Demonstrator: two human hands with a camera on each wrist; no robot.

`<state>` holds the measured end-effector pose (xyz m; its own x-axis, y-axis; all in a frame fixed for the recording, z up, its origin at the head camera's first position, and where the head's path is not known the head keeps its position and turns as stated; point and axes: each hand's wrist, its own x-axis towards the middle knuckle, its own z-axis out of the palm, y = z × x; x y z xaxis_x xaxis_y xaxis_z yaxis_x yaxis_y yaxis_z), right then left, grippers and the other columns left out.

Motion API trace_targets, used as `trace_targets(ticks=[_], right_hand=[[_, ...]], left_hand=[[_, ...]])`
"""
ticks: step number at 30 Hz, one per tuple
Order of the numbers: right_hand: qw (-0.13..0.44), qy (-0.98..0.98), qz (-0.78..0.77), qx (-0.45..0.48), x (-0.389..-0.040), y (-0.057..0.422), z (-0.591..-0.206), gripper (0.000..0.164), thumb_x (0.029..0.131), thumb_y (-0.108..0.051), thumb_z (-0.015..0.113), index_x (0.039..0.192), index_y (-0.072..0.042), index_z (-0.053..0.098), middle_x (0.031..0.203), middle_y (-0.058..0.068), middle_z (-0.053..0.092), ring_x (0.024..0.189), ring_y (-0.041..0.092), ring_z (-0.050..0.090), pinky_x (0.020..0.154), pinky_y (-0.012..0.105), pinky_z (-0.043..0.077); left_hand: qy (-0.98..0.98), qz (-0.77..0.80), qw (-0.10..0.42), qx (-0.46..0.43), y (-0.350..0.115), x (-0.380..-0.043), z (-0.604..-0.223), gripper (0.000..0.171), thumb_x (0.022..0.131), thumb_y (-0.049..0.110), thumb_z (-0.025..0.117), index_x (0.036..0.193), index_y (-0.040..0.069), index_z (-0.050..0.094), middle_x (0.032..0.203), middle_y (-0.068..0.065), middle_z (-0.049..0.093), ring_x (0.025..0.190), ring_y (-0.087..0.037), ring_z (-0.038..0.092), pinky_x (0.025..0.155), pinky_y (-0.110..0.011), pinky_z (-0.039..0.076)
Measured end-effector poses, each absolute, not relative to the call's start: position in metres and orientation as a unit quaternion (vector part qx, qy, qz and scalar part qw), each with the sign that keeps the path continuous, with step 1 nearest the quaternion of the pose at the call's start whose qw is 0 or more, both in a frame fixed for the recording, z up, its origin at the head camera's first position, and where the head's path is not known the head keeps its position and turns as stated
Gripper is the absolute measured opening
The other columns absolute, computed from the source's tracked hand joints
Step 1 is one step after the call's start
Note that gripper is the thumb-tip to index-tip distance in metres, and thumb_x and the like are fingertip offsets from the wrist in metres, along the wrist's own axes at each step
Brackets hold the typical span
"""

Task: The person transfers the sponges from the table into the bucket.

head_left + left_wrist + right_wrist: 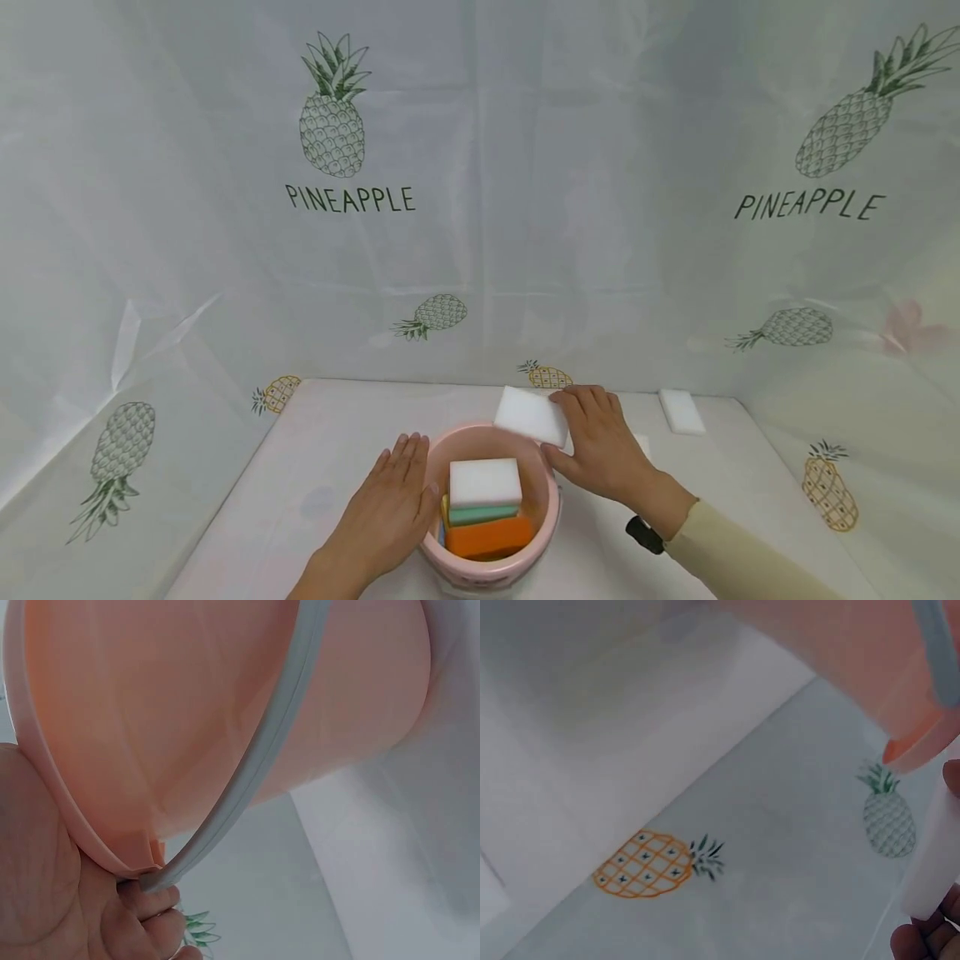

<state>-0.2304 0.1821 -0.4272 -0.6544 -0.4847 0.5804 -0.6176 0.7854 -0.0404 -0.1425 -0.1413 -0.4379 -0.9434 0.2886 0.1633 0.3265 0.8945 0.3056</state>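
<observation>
- Left hand (390,500): fingers straight, flat against the outer wall of the pink bucket (543,521), apparently to steady it; nothing gripped.
- Right hand (600,446): pinching a white sponge (531,415) by one end, held tilted above the bucket's far rim, just beside the opening.
- Inside the bucket, between the hands: a second white block (484,482) on top, green sponge (482,514) and orange sponge (489,537) beneath, standing packed together; little free room left.
- Beyond the right hand: another white block (682,411) lying flat on the table (315,467), well apart.
- Grey bucket handle (247,769) hanging down beside the left fingers (142,915).
</observation>
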Motion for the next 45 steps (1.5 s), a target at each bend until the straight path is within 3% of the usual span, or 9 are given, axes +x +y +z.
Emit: trace_targets(ticks=[8, 19, 33, 45], right_hand=[[0.23, -0.893, 0.116, 0.368, -0.214, 0.146, -0.418, 0.055, 0.086, -0.041, 0.08, 0.129, -0.013, 0.06, 0.126, 0.003, 0.06, 0.115, 0.023, 0.051, 0.097, 0.044, 0.043], [0.152, -0.903, 0.074, 0.396, -0.212, 0.129, -0.422, 0.061, 0.091, -0.053, 0.076, 0.137, -0.016, 0.059, 0.131, -0.001, 0.061, 0.118, 0.02, 0.049, 0.098, 0.042, 0.042], [0.108, -0.911, 0.048, 0.396, -0.213, 0.128, -0.425, 0.063, 0.091, -0.056, 0.074, 0.14, -0.019, 0.059, 0.133, -0.002, 0.06, 0.119, 0.019, 0.048, 0.099, 0.041, 0.042], [0.128, -0.915, 0.042, 0.379, -0.21, 0.128, -0.425, 0.063, 0.089, -0.054, 0.079, 0.138, -0.018, 0.061, 0.13, -0.002, 0.061, 0.115, 0.019, 0.05, 0.096, 0.039, 0.042]], left_hand=[[-0.974, -0.162, 0.06, -0.147, -0.141, -0.143, -0.44, 0.062, 0.113, 0.035, 0.043, 0.161, -0.004, 0.036, 0.168, -0.021, 0.036, 0.159, -0.037, 0.03, 0.13, -0.057, 0.025], [-0.974, -0.159, 0.066, -0.146, -0.141, -0.144, -0.442, 0.063, 0.114, 0.037, 0.042, 0.161, -0.004, 0.037, 0.168, -0.02, 0.037, 0.159, -0.036, 0.031, 0.129, -0.057, 0.026], [-0.972, -0.17, 0.054, -0.151, -0.142, -0.142, -0.441, 0.062, 0.114, 0.035, 0.044, 0.162, -0.003, 0.036, 0.169, -0.019, 0.036, 0.159, -0.037, 0.03, 0.129, -0.058, 0.026], [-0.972, -0.17, 0.051, -0.152, -0.141, -0.142, -0.442, 0.062, 0.114, 0.035, 0.043, 0.162, -0.004, 0.036, 0.169, -0.019, 0.035, 0.16, -0.037, 0.029, 0.129, -0.057, 0.025]])
